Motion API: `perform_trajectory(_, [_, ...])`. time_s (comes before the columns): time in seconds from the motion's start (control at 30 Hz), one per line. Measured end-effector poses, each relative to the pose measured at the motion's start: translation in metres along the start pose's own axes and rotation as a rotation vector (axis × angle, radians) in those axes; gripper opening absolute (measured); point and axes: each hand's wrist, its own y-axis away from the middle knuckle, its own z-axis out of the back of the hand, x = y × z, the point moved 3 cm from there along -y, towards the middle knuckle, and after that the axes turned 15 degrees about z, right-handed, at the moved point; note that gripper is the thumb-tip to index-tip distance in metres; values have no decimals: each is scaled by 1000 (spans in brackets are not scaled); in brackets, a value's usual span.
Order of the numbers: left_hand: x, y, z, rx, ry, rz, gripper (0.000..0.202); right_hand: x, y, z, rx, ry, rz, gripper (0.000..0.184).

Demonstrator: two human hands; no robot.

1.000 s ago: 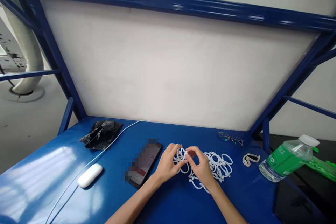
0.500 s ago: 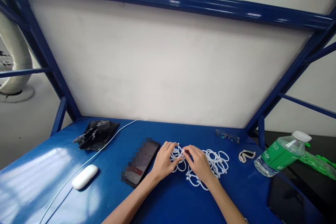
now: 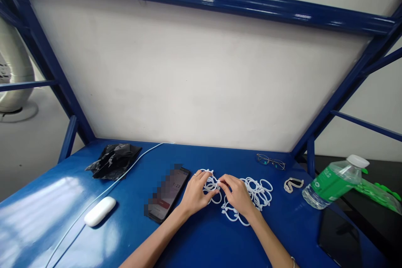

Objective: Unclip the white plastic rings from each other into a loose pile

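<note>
My left hand (image 3: pixel 197 192) curls over white knotted cord loops (image 3: pixel 214 197), its thumb and fingers closed around part of them. The thumb and forefinger of my right hand (image 3: pixel 238 194) pinch a small piece of the same white cord, close to the left hand's fingers. Exactly which strand each hand grips is partly hidden by the fingers. A heap of similar white cord loops (image 3: pixel 258 194) lies on the blue table under and to the right of my right hand. Some of these loops stick out below the hand.
Left of my hands lie a phone (image 3: pixel 171 194), a white oval case (image 3: pixel 100 211), a pale cable (image 3: pixel 103 192) and a crumpled black bag (image 3: pixel 114 161). To the right are glasses (image 3: pixel 270 162), a beige band (image 3: pixel 293 184), a bottle (image 3: pixel 334 182) and a dark tablet-like slab (image 3: pixel 341 238).
The view has shifted slightly. Both hands keep nearly the same place and grip; a cord loop now shows more above the left fingers.
</note>
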Motion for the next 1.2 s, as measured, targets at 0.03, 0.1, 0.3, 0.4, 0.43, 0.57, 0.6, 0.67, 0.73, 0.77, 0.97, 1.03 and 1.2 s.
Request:
perform_trajectory(0.03, [0, 0, 0, -1, 0, -1, 30, 0, 0, 0, 2, 1, 3, 20])
perform_trajectory(0.1, [0, 1, 0, -6, 1, -7, 29, -1, 0, 0, 2, 3, 8, 20])
perform_trajectory(0.3, [0, 1, 1, -28, 21, -37, 32, -1, 1, -1, -31, -1, 46, 19])
perform_trajectory(0.4, [1, 1, 0, -28, 24, -46, 32, -1, 1, -1, -32, 0, 57, 19])
perform_trajectory(0.43, [1, 1, 0, -28, 25, -48, 32, -1, 1, -1, -31, 0, 58, 19])
perform_trajectory(0.57, [1, 2, 0, -30, 27, -53, 33, -2, 1, -1, -29, -5, 57, 19])
perform_trajectory(0.6, [0, 2, 0, -31, 26, -54, 33, -2, 1, -2, -29, -6, 57, 18])
perform_trajectory(0.67, [0, 2, 0, -30, 25, -54, 32, -2, 1, -2, -29, -6, 57, 18])
perform_trajectory(0.73, [0, 2, 1, -24, 23, -51, 32, -2, 1, -2, -32, -6, 59, 18])
perform_trajectory(0.77, [0, 2, 1, -22, 22, -50, 32, -1, 1, -1, -35, -6, 62, 19])
perform_trajectory(0.97, [1, 2, 0, -28, 12, -65, 32, 0, 0, -1, -47, 5, 86, 19])
perform_trajectory(1.03, [1, 3, 0, -28, 12, -68, 32, 0, 1, -1, -46, 6, 85, 20])
perform_trajectory(1.2, [1, 2, 1, -31, 10, -66, 31, 0, 2, -1, -35, -5, 76, 20])
